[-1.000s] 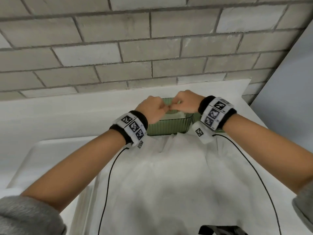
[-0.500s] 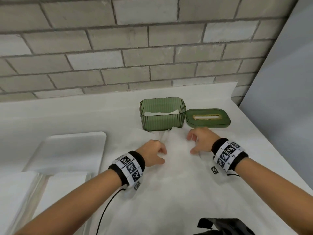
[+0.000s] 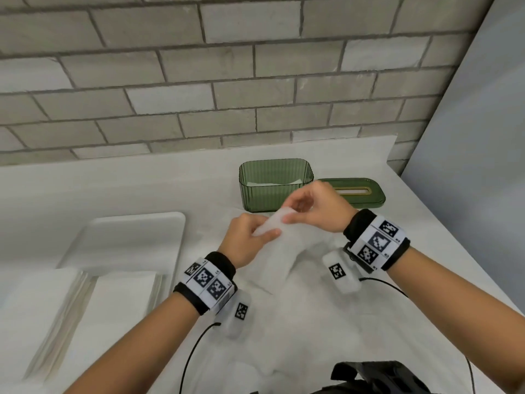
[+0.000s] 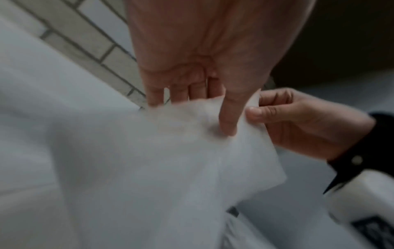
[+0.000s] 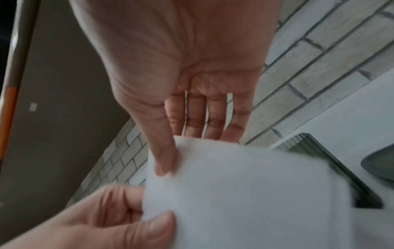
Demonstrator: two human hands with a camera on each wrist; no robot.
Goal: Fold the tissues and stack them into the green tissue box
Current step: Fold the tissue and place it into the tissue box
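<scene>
The green tissue box (image 3: pixel 274 191) stands open at the back of the table with white tissue lying inside. Just in front of it both hands hold one white tissue (image 3: pixel 284 245) raised off the table by its far edge. My left hand (image 3: pixel 267 233) pinches that edge between thumb (image 4: pixel 228 121) and fingers. My right hand (image 3: pixel 292 216) pinches the same edge close beside it, thumb (image 5: pixel 165 155) on the near face. The rest of the tissue (image 4: pixel 170 165) hangs down to the table. In the right wrist view the box (image 5: pixel 315 148) shows behind the tissue (image 5: pixel 245 193).
The box's green lid (image 3: pixel 355 191) lies right of the box. A white tray (image 3: pixel 127 240) sits at the left, with a stack of flat tissues (image 3: pixel 113 294) in front of it. A brick wall runs behind the table. A black object (image 3: pixel 369 376) is at the bottom edge.
The hands left the top of the box, came down onto the tissue lying in front of it, and have now lifted its far edge together.
</scene>
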